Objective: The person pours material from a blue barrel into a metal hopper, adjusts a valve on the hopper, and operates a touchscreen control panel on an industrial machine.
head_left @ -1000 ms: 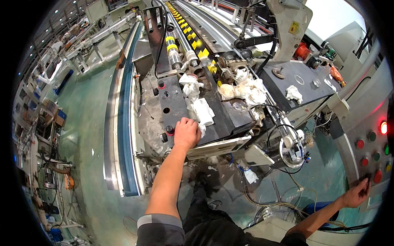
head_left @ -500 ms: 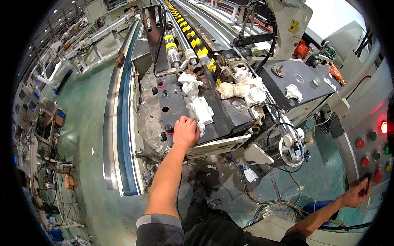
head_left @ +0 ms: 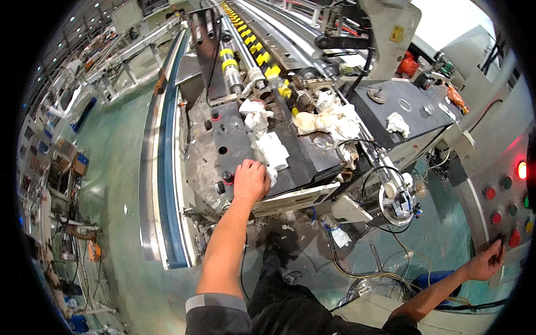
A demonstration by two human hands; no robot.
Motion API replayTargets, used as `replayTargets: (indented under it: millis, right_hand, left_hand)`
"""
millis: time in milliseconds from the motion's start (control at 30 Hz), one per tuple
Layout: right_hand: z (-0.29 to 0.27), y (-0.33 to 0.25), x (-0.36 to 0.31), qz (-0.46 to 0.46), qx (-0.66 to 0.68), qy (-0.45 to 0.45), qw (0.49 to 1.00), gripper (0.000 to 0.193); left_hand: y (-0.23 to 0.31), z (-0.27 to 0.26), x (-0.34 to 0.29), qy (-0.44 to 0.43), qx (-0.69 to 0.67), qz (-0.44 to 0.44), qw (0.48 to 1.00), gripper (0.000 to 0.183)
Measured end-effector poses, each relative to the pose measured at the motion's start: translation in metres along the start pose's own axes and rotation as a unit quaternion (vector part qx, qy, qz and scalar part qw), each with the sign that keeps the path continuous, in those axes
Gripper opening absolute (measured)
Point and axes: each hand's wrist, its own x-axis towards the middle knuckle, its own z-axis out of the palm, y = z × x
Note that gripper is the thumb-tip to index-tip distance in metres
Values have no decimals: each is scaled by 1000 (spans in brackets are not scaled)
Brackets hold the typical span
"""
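My left hand (head_left: 251, 180) rests on the near end of the dark machine block (head_left: 233, 144), fingers curled down. Whatever lies under them is hidden. Just to its left is a black knob (head_left: 228, 177) with a red ring, and crumpled white wipes (head_left: 272, 151) lie beyond the fingertips. Far to the right, my right hand (head_left: 483, 263) reaches the grey control panel (head_left: 484, 215). Its fingers are closed around a small dark knob (head_left: 500, 241), mostly covered by them. Red, green and yellow buttons sit around that knob, and one red lamp (head_left: 522, 170) glows.
Metal rollers (head_left: 231, 72) and a yellow-black striped bar (head_left: 251, 42) run away from me. Soiled wipes (head_left: 329, 124) lie on the machine. A dark side table (head_left: 402, 100) stands at right. Hoses and cables (head_left: 368, 273) trail across the floor near my legs.
The view has shifted slightly. Both hands keep their places, the left on the machine block and the right at the panel knob.
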Motion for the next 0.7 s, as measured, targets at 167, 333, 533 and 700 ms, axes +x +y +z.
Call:
replayTargets:
  millis: [167, 333, 533, 700]
  right_hand:
    - [13, -28, -11, 35, -38, 15, 999, 27]
    - [14, -26, -13, 63, 54, -5, 997, 28]
    - [10, -29, -11, 57, 58, 7, 997, 26]
    - [10, -30, -12, 53, 48, 7, 997, 28]
  left_hand:
    - [-9, 1, -7, 0, -30, 4, 1000, 14]
    - [3, -6, -2, -17, -8, -14, 1000, 13]
    - [3, -2, 0, -14, -23, -8, 1000, 14]
    - [0, -4, -1, -31, -25, -17, 999, 16]
